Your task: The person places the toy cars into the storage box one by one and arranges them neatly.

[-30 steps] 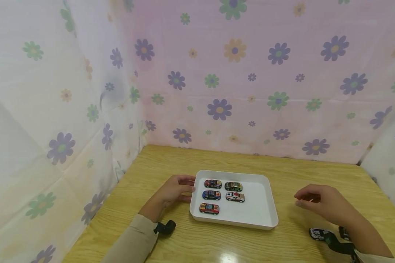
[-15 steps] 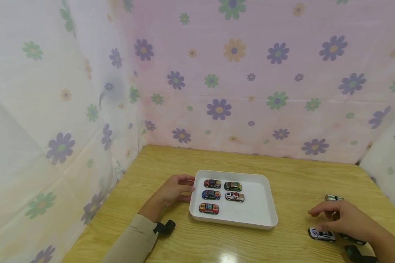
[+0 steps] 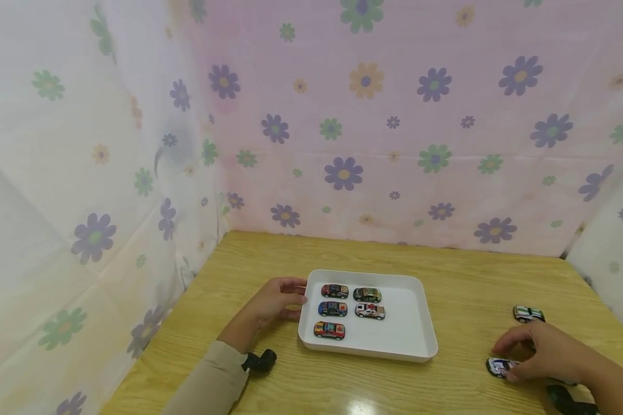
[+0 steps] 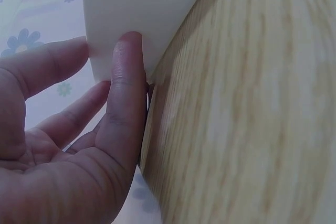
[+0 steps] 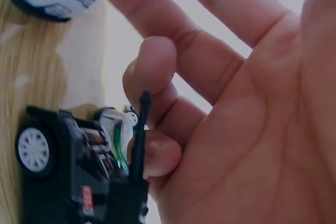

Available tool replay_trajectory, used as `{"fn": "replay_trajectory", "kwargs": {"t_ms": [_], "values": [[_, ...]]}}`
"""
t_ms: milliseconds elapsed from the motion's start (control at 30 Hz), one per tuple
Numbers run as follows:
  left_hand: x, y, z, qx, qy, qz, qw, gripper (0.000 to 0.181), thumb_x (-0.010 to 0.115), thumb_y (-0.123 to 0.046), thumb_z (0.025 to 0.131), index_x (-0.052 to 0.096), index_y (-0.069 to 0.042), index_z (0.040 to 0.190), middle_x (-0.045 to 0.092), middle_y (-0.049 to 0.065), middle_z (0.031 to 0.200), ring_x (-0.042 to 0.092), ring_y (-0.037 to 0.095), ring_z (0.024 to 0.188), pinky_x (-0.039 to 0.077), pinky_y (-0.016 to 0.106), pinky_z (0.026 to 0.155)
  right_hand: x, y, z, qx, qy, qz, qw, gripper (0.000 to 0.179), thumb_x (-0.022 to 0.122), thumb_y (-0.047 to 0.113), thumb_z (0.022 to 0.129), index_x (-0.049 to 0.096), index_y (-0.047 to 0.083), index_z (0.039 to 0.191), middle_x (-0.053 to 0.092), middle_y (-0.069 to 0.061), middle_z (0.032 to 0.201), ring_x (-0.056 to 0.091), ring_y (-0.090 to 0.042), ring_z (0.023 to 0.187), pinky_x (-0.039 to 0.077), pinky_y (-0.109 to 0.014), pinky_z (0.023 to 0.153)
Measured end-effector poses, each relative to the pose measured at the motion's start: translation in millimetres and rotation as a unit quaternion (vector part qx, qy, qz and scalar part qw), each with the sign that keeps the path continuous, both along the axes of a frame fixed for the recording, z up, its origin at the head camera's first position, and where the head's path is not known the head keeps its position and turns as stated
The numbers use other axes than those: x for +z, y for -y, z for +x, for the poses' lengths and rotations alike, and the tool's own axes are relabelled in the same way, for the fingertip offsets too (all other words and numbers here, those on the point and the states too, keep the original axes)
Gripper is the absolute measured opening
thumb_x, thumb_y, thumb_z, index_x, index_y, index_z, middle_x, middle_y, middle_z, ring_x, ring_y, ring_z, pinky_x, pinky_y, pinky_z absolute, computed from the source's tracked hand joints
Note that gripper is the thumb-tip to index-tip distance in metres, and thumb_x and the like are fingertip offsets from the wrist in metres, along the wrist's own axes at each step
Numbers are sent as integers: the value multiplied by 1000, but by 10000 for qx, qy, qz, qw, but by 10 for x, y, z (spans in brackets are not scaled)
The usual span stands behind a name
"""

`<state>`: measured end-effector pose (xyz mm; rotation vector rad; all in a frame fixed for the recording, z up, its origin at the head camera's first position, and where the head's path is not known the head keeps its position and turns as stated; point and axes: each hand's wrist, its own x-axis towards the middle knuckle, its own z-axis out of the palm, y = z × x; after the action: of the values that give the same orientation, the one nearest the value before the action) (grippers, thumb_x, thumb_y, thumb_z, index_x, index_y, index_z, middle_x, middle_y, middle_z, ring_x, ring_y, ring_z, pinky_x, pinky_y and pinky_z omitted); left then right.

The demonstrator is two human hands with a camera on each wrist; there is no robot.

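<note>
My left hand [image 3: 275, 302] rests at the left side of a white tray [image 3: 405, 353], its fairly straight fingers touching the outer wall [image 4: 142, 3]. On the right, my right hand [image 3: 555, 351] has thumb and index finger around a white toy car [image 3: 498, 367] on the table. One fingertip meets this car in the right wrist view. Beneath the palm is a black toy car [image 5: 79, 166] with white wheels, mostly hidden in the head view. A white and green toy car [image 3: 528, 313] lies just beyond the right hand.
Several toy cars lie in the tray's left and middle: a red one [image 3: 329, 329], a blue one [image 3: 333, 309], a white one [image 3: 370, 312] and darker ones at the back. Flowered cloth [image 3: 374, 196] walls the wooden table [image 3: 270, 253] at the back and sides.
My right hand has moved right and toward the near edge, down to the white toy car. The white and green car has come into sight behind it. The left hand stays at the tray.
</note>
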<state>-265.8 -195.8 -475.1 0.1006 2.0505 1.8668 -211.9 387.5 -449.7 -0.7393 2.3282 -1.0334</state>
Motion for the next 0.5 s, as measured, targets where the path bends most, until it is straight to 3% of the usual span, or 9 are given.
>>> {"fn": "replay_trajectory", "kwargs": {"t_ms": [133,500], "values": [[-9,1,-3,-25,16,18,10000,50,70,-7,95,57,-2,143,63,20,134,69,24,107,65,41,81,22,-47,33,-168,-1,336,9993,33,84,22,87,74,13,117,75,4,115,65,6,101,55,-19,77],[-20,2,-10,13,27,-1,10000,50,71,-7,96,57,-3,144,63,19,134,69,25,109,65,41,82,30,-97,50,-432,-58,664,9968,30,86,23,84,76,13,111,74,4,106,62,0,86,52,-23,67]]}}
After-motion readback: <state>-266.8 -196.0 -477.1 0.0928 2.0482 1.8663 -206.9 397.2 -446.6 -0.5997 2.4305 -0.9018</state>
